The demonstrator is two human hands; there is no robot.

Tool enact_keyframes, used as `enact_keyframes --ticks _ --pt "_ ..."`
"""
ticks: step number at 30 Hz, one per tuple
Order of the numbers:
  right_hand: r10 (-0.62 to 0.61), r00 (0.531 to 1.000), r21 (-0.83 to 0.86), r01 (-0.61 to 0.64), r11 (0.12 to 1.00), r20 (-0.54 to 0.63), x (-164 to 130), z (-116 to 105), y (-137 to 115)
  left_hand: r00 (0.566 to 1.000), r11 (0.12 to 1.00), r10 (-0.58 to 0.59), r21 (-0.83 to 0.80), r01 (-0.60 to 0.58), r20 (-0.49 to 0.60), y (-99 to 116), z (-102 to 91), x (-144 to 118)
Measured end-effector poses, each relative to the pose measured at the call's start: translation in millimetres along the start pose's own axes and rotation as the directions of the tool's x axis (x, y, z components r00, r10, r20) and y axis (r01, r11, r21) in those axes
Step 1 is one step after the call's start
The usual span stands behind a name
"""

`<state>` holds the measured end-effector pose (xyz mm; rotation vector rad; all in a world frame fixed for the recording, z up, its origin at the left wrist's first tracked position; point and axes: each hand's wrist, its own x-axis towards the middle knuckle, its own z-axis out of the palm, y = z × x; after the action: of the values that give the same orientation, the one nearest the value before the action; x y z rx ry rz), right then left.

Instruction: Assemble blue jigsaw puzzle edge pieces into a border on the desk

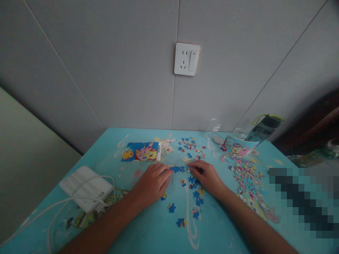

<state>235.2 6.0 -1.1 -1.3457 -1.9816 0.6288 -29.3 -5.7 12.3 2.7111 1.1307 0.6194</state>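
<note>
Joining looked the step in hand: the left hand (153, 181) and right hand (208, 176), fingers curled, pinched the blue joined puzzle strip (178, 169) lying just below the reference picture (141, 151); loose blue pieces (196, 194) (scattered nearer) awaited matching.
</note>
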Motion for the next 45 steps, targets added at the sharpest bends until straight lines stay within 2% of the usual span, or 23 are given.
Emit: enact_keyframes --ticks 5,14,26,35,39,45 --pt "-0.001 1.000 -0.001 0.001 1.000 -0.005 0.2 2.8 3.7 1.000 1.000 -0.001 0.016 0.000 0.025 -2.1 2.2 -1.0" --pt "0.009 1.000 -0.066 -0.010 0.998 -0.015 2.0 4.5 -0.5 0.997 0.996 0.068 0.053 -0.067 -0.021 -12.3 7.9 -6.2" --pt "0.050 0.998 -0.158 -0.056 0.986 -0.044 8.5 7.6 -2.1 0.994 0.987 0.093 0.139 -0.084 -0.061 -16.8 13.1 -7.1" --pt "0.058 0.997 -0.203 -0.066 0.977 -0.045 9.7 8.0 -6.8 0.999 0.985 0.014 0.174 -0.006 -0.045 -46.9 31.6 -16.4" --pt "0.062 0.997 -0.206 -0.068 0.976 -0.037 9.1 8.1 -8.2 0.999 0.985 0.020 0.175 -0.013 -0.034 -60.7 35.8 -15.5" --pt "0.053 0.999 -0.218 -0.053 0.974 -0.003 8.5 6.0 -8.2 1.000 0.976 0.017 0.215 -0.016 -0.005 -64.0 33.0 -9.4"
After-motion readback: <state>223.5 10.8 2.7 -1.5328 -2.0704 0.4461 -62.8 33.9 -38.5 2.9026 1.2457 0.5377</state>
